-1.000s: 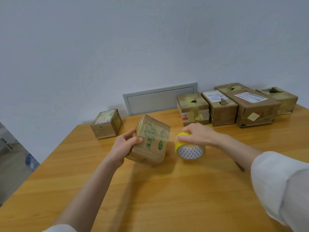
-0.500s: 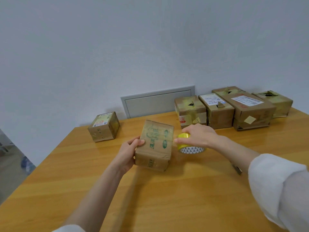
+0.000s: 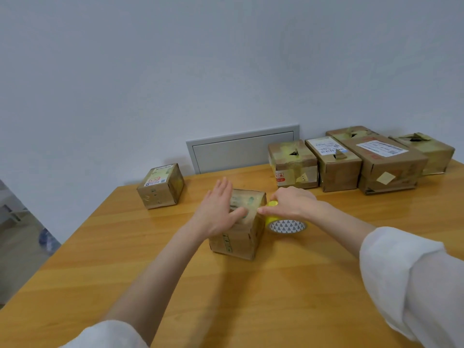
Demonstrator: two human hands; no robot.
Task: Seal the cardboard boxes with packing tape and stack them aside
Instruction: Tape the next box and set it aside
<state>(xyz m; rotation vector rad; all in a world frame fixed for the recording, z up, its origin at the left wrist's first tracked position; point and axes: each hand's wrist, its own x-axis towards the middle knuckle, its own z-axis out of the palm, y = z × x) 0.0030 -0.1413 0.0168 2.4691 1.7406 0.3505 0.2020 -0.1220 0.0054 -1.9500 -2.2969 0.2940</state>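
A small cardboard box [image 3: 241, 241] with green print stands flat on the wooden table [image 3: 226, 297] in front of me. My left hand [image 3: 216, 212] lies flat on its top with straight fingers. My right hand [image 3: 291, 205] grips a yellow roll of packing tape [image 3: 287, 224] held against the box's right side, thumb touching the box's top edge. The roll's patterned core faces me.
One small sealed box [image 3: 160, 187] sits alone at the table's far left. Several taped boxes [image 3: 351, 164] line the far right edge against the wall. A grey wall panel [image 3: 241, 149] is behind the table. The table's left edge drops to the floor.
The box was tilted up in my left hand, then set flat on the table. My left hand moved from its side onto its top. The tape roll stayed at its right side.
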